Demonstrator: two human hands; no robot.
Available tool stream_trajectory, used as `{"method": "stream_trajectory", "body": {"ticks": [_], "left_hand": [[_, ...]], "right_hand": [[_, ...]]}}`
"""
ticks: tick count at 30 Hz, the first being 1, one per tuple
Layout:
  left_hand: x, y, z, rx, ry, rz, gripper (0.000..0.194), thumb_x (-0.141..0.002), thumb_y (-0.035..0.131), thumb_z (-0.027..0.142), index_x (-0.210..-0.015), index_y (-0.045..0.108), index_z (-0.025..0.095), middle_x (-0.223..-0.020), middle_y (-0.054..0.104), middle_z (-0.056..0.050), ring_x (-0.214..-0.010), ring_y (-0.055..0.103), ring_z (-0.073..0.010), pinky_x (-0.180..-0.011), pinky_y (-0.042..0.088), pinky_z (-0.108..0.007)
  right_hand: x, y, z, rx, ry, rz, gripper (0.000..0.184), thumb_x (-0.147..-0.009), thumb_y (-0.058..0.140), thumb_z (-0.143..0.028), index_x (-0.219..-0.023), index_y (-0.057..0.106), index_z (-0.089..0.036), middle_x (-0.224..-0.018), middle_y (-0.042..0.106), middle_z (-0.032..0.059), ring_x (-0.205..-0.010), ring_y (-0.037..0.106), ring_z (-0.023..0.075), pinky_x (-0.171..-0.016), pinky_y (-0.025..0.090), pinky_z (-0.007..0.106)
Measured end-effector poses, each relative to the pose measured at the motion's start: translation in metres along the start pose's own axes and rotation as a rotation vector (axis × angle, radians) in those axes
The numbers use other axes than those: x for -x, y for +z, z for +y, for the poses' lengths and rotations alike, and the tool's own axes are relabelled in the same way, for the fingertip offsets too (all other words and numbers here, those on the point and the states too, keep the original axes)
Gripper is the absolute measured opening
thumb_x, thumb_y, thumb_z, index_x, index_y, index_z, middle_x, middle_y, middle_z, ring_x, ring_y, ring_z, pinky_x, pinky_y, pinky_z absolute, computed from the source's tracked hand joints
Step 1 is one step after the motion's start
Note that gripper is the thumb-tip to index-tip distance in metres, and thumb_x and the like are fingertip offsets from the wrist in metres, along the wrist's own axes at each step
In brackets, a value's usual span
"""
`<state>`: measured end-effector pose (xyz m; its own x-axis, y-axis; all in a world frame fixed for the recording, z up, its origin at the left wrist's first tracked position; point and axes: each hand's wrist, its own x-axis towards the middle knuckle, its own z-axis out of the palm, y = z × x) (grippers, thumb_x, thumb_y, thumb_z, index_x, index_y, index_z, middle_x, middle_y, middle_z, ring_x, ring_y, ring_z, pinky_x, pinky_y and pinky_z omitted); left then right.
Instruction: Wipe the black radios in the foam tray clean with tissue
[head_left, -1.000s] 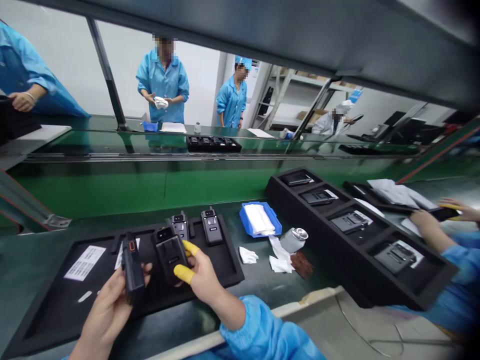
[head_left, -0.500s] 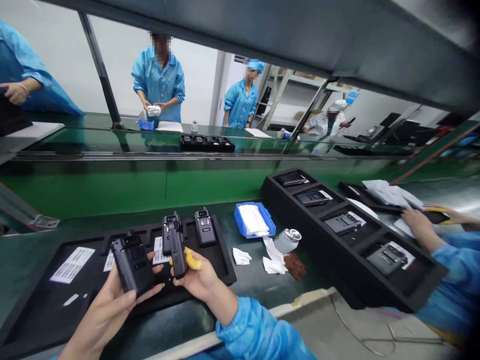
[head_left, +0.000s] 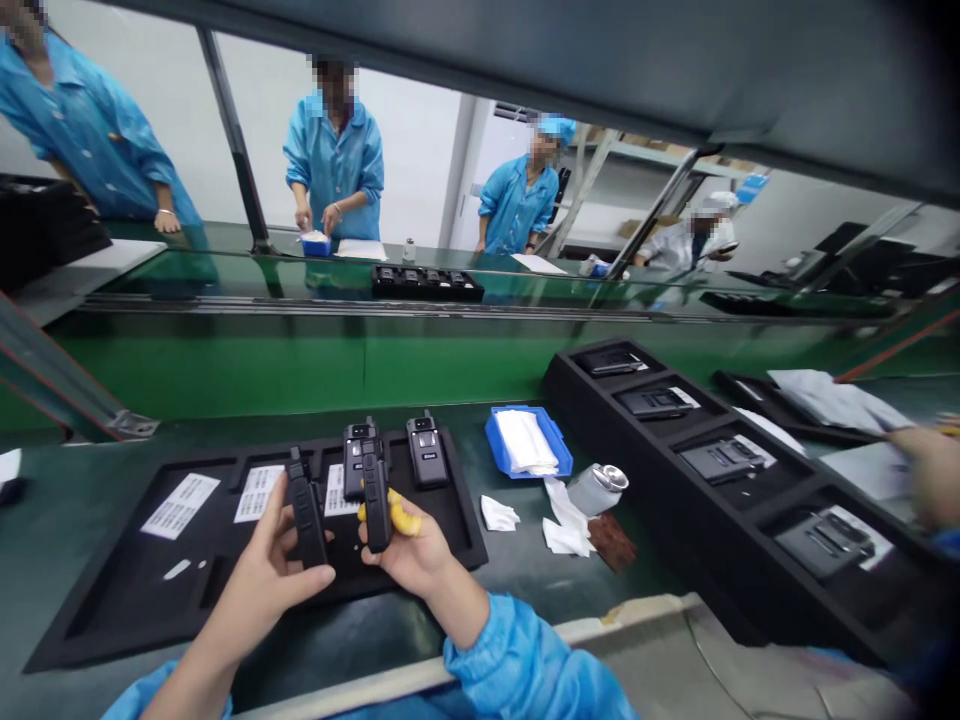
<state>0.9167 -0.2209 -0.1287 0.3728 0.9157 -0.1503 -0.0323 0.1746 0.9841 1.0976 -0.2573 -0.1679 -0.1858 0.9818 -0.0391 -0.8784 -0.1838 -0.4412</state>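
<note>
My left hand [head_left: 262, 580] grips a black handheld radio [head_left: 306, 512] with a short stub on top, its narrow side turned toward me. To the right of it, my right hand [head_left: 416, 548], with yellow finger cots on some fingers, holds a second black handheld radio [head_left: 376, 497] upright, also edge-on. Both are held above a black foam tray [head_left: 112, 600] with white label sheets [head_left: 180, 505] in it. Two more radios stay in the tray: one at the right [head_left: 427, 455], and one partly hidden behind my right hand's radio [head_left: 354, 450].
A blue bin [head_left: 566, 465] of white cloths, a metal can [head_left: 598, 490], crumpled wipes [head_left: 566, 537] and a brown rag [head_left: 613, 540] lie right of the tray. Farther right, a tall foam tray [head_left: 645, 520] holds several radios. A neighbour's blurred hand [head_left: 937, 470] is at the right edge.
The radio in my left hand has turned from its broad face to its narrow side. The right hand's radio has turned slightly too. The whole view has shifted a little.
</note>
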Motion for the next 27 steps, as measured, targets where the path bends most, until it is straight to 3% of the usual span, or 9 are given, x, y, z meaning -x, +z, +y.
{"method": "stream_trajectory", "body": {"ticks": [7,11,14,17,22,27], "left_hand": [[0.004,-0.001,-0.001,0.014,0.030,-0.057,0.121,-0.058,0.082,0.025,-0.146,0.001,0.039,-0.140,0.039,-0.011,-0.104,0.060,-0.0243,-0.081,0.054,-0.034],[0.003,-0.007,-0.012,-0.063,0.043,-0.011,0.119,-0.059,0.080,0.031,-0.148,0.002,0.031,-0.139,0.044,-0.013,-0.110,0.058,-0.0286,-0.091,0.050,-0.043],[0.001,-0.013,-0.023,-0.225,0.136,0.085,0.100,-0.064,0.074,0.034,-0.147,0.020,0.023,-0.141,0.044,-0.013,-0.126,0.045,-0.0315,-0.109,0.031,-0.047],[0.001,-0.019,-0.029,-0.357,0.243,0.167,0.077,-0.068,0.068,0.034,-0.139,0.039,0.022,-0.143,0.043,-0.009,-0.135,0.033,-0.0286,-0.115,0.017,-0.045],[0.004,-0.019,-0.030,-0.375,0.350,0.205,0.066,-0.068,0.069,0.032,-0.130,0.050,0.023,-0.139,0.048,-0.008,-0.132,0.039,-0.0273,-0.114,0.020,-0.043],[0.005,-0.012,-0.015,-0.201,0.212,0.217,0.081,-0.060,0.076,0.034,-0.133,0.045,0.019,-0.125,0.059,-0.012,-0.116,0.055,-0.0301,-0.107,0.035,-0.047]], "right_hand": [[0.002,0.001,0.004,-0.007,0.006,0.023,0.052,-0.059,0.084,-0.040,-0.097,0.057,-0.018,-0.083,0.064,0.0001,-0.067,0.058,0.0112,-0.054,0.047,0.022],[0.001,-0.001,0.008,0.028,-0.025,0.031,0.048,-0.061,0.083,-0.037,-0.098,0.057,-0.021,-0.083,0.062,-0.0021,-0.067,0.058,0.0110,-0.056,0.048,0.024],[0.000,-0.003,0.012,0.081,-0.132,0.074,0.052,-0.062,0.081,-0.031,-0.107,0.055,-0.029,-0.091,0.061,-0.0039,-0.071,0.058,0.0114,-0.058,0.050,0.026],[0.000,-0.003,0.016,0.122,-0.198,0.111,0.058,-0.060,0.083,-0.027,-0.111,0.054,-0.032,-0.099,0.060,-0.0033,-0.078,0.059,0.0128,-0.063,0.052,0.028],[0.003,0.000,0.020,0.147,-0.206,0.087,0.060,-0.055,0.087,-0.030,-0.107,0.057,-0.029,-0.096,0.061,-0.0026,-0.079,0.061,0.0135,-0.066,0.053,0.028],[0.003,0.002,0.016,0.146,-0.146,0.066,0.056,-0.061,0.082,-0.036,-0.111,0.058,-0.027,-0.086,0.061,-0.0027,-0.061,0.058,0.0098,-0.051,0.050,0.022]]}}
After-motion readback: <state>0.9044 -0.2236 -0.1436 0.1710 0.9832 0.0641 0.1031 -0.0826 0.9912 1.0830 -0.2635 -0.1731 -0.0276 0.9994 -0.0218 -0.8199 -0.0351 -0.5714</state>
